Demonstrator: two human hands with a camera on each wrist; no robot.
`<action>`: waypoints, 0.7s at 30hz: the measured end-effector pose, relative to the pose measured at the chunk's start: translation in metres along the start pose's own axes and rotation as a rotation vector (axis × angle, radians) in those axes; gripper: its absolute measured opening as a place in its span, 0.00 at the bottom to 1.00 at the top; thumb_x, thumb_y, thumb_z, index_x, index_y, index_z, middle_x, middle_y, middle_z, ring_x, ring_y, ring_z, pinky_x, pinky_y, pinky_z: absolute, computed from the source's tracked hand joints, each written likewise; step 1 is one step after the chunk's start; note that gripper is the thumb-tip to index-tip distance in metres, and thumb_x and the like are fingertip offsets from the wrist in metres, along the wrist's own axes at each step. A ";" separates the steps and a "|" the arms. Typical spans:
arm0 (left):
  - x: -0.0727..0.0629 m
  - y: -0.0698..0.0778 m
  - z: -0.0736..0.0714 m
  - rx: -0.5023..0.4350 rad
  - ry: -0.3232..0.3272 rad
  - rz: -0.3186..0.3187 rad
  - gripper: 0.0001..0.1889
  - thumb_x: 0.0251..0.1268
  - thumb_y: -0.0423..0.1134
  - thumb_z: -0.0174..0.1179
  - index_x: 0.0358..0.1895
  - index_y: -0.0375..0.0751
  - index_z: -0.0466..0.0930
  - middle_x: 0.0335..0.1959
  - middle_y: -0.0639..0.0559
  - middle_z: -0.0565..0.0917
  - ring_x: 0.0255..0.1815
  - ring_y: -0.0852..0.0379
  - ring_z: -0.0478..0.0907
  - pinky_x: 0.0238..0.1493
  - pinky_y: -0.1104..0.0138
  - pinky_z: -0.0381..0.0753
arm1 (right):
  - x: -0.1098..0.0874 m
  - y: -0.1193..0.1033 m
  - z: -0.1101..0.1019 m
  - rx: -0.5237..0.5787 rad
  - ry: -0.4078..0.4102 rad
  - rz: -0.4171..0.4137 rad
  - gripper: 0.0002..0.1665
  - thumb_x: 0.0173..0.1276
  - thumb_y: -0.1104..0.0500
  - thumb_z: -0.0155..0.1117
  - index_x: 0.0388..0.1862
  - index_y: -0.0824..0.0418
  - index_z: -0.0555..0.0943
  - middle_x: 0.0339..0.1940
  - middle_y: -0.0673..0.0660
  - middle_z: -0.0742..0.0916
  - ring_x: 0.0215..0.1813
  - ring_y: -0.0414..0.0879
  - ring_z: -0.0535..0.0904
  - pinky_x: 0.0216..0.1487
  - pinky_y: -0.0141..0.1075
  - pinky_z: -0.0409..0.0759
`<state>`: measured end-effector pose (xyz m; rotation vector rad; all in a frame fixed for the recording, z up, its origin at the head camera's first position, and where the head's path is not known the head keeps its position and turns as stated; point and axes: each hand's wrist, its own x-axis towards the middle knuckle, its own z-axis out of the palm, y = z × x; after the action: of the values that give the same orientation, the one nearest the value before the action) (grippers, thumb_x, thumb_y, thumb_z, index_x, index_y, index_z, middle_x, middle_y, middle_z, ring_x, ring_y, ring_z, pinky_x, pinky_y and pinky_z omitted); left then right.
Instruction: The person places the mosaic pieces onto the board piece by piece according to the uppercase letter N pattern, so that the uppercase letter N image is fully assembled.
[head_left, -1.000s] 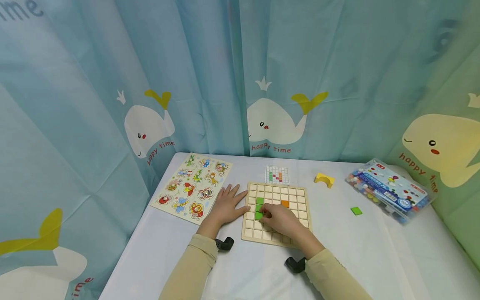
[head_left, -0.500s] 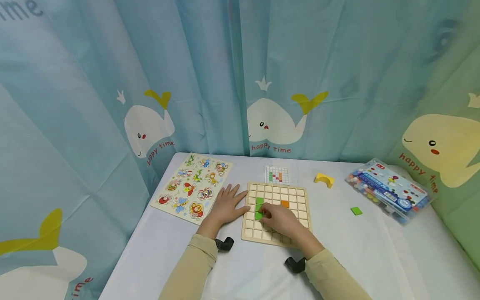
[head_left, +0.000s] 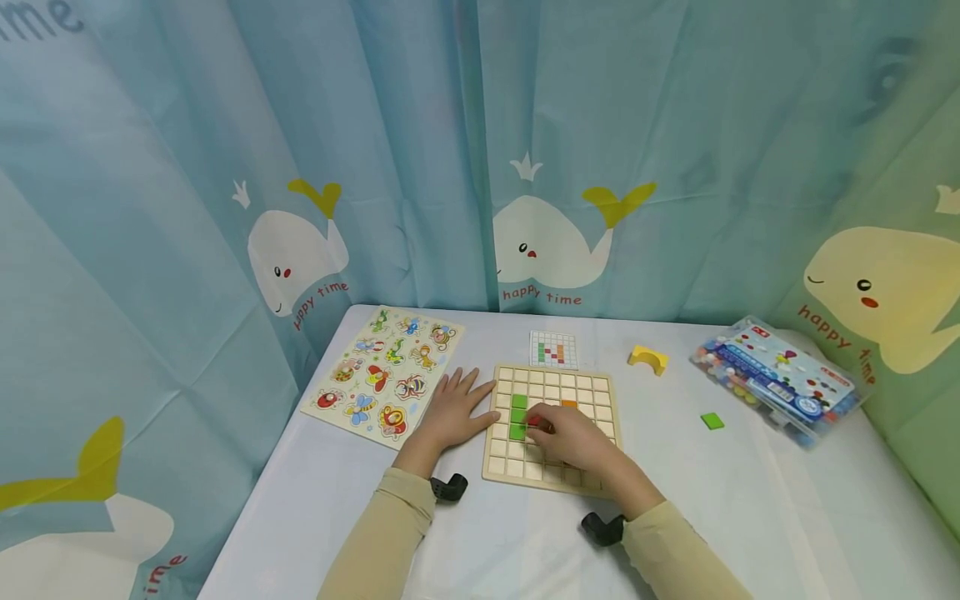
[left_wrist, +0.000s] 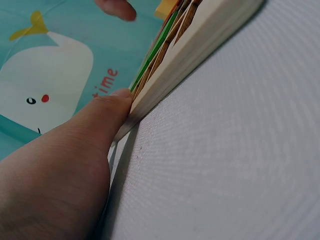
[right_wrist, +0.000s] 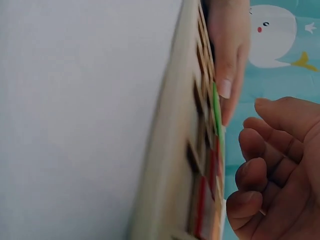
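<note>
A square wooden grid board lies in front of me in the head view. In its left part stands a column of green tiles, with a red tile beside them, partly covered by my fingers. An orange tile sits further right, half hidden. My left hand lies flat with spread fingers, its thumb touching the board's left edge. Above the board is my right hand, fingers loosely bent. The right wrist view shows a gap between its thumb and fingers, nothing held there, and red tiles in the grid.
A small pattern card lies behind the board. To the left is an insect puzzle board, partly under the left hand. On the right are a yellow arch block, a loose green tile and a clear box of colourful pieces.
My right hand has shifted slightly right from the green tiles, uncovering part of a red tile and covering more of the orange one. The left hand stays in place.
</note>
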<state>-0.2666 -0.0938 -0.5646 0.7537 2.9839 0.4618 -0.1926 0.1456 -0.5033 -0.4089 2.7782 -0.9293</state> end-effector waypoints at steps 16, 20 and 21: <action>-0.001 0.002 -0.003 -0.024 -0.007 -0.008 0.36 0.68 0.71 0.45 0.77 0.65 0.59 0.81 0.51 0.54 0.82 0.42 0.44 0.81 0.47 0.40 | -0.027 0.033 -0.053 -0.056 0.125 0.020 0.17 0.71 0.53 0.64 0.54 0.60 0.81 0.36 0.51 0.83 0.34 0.43 0.72 0.32 0.34 0.73; -0.001 0.002 -0.002 -0.021 -0.008 -0.007 0.36 0.68 0.71 0.45 0.77 0.65 0.58 0.81 0.51 0.54 0.83 0.42 0.44 0.81 0.47 0.40 | -0.034 0.042 -0.066 -0.077 0.169 0.030 0.18 0.71 0.54 0.63 0.55 0.62 0.81 0.39 0.54 0.83 0.34 0.44 0.73 0.31 0.35 0.72; -0.001 0.002 -0.002 -0.019 -0.008 -0.007 0.36 0.68 0.71 0.45 0.77 0.65 0.58 0.81 0.51 0.54 0.83 0.42 0.44 0.81 0.47 0.40 | -0.035 0.044 -0.069 -0.081 0.182 0.035 0.18 0.72 0.54 0.63 0.55 0.62 0.81 0.40 0.55 0.84 0.35 0.44 0.73 0.31 0.35 0.72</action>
<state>-0.2649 -0.0932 -0.5623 0.7414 2.9695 0.4856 -0.1856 0.2290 -0.4733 -0.3004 2.9849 -0.8893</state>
